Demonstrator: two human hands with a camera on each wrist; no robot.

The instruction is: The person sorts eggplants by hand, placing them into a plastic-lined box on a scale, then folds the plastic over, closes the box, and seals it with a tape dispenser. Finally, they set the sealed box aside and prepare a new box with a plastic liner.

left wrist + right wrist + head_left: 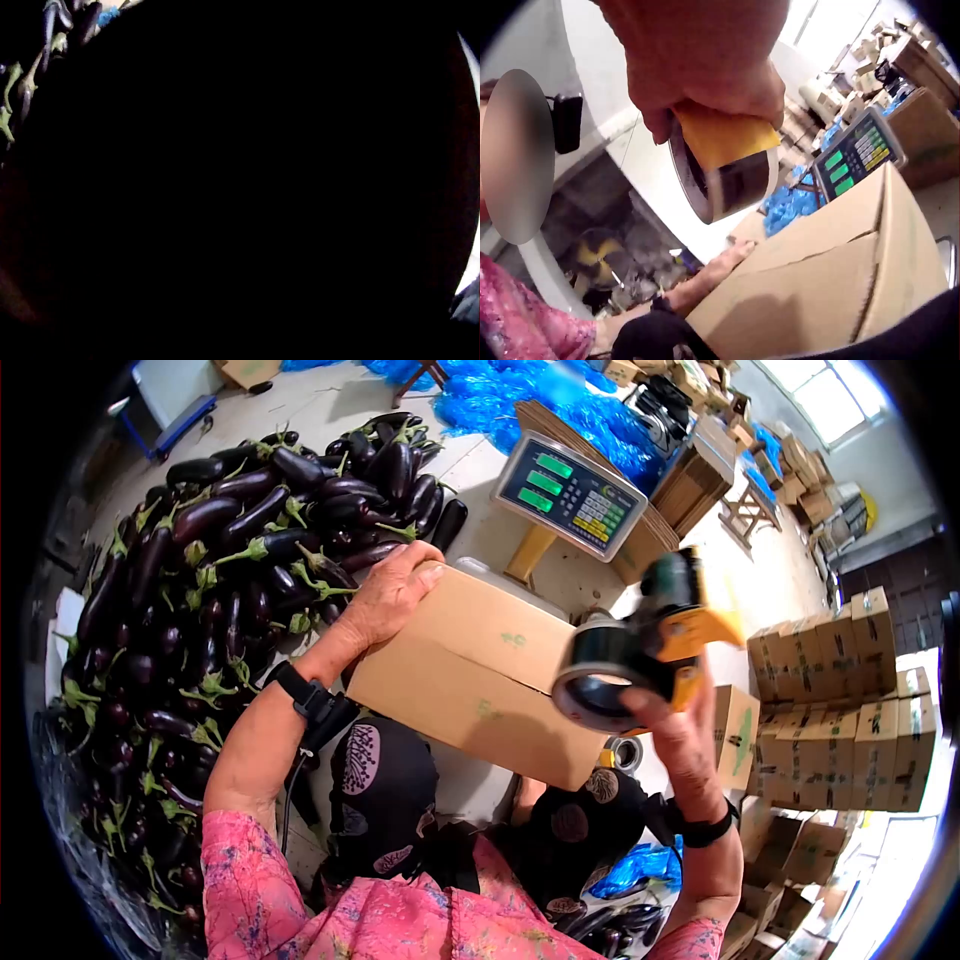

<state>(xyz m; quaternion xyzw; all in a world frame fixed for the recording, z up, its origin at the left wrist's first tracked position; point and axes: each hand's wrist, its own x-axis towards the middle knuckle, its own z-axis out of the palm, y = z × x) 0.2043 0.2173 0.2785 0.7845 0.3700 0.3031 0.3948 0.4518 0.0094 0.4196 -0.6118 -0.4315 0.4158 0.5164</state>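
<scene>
A closed cardboard box (pixel 470 660) with a centre seam lies across the knees, in front of the scale. The left hand (pixel 395 592) rests on its far left corner, fingers over the edge; the right wrist view also shows this hand (pixel 731 259) against the box (pixel 802 292). Above the box's right end, the right hand (pixel 680 725) grips a tape dispenser (pixel 640 650) with an orange frame and a large tape roll. From the right wrist view, the right hand (pixel 705 75) is curled round the dispenser's orange part (pixel 727 139), clear of the box. The left wrist view is nearly all black.
Many eggplants (pixel 250 550) are piled at the left. A scale display (pixel 570 495) stands beyond the box, with blue plastic (pixel 500 400) behind it. Stacked boxes (pixel 830 700) stand at the right. Another tape roll (pixel 627 755) is near the right knee.
</scene>
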